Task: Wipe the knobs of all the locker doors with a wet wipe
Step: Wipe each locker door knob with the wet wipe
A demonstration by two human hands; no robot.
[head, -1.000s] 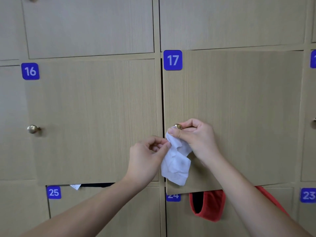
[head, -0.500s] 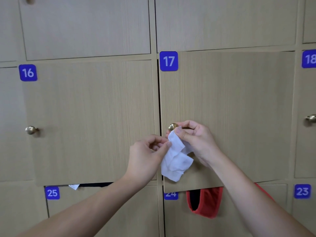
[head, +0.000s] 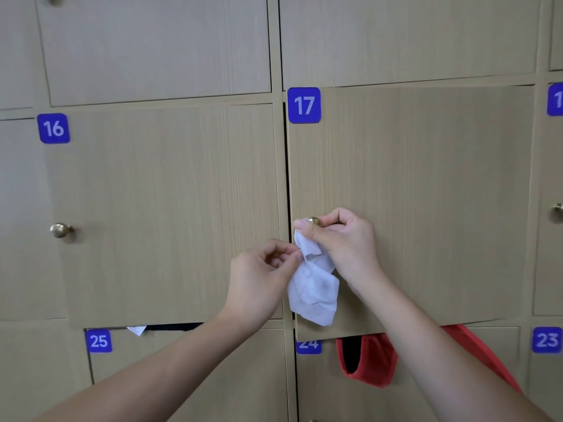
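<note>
Right grip curled round brass knob of locker 17 door, pinching wet wipe against it; left grip pinches wipe's edge below knob.

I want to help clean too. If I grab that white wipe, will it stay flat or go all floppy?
Probably floppy: the wet wipe hangs crumpled and drooping below the right hand, folded on itself. It also looks light, since the left hand pinches just one edge with fingertips. It may feel damp and cling a bit, though the picture cannot show that.
</note>
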